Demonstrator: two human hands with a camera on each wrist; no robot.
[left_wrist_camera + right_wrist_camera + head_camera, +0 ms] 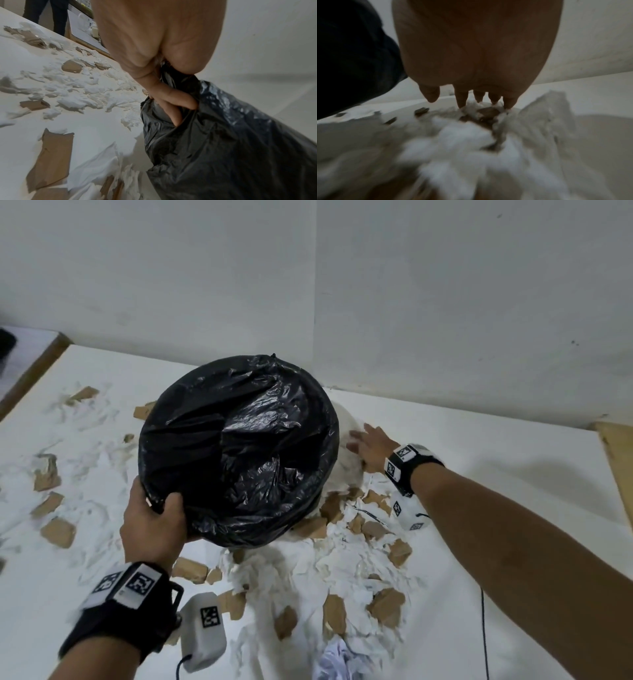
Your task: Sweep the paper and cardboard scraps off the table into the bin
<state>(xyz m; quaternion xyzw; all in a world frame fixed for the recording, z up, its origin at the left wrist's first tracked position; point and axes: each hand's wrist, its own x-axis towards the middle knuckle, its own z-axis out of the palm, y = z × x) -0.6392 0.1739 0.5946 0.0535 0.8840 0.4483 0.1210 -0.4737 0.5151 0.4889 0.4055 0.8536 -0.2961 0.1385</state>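
White walls meet in a corner behind the white table point(496, 474), which carries the litter. Largest on it is the bin point(239, 446), round, lined with a black bag point(223, 135) and tilted toward the camera; the left hand point(154, 522) grips its near rim, thumb and fingers curled over the plastic. Beyond that grip, at the bin's far side, the right hand point(370, 445) lies flat with fingers spread and straight on crumpled white paper scraps point(308, 570). Torn brown cardboard scraps point(387, 606) lie scattered below and to both sides of the held rim.
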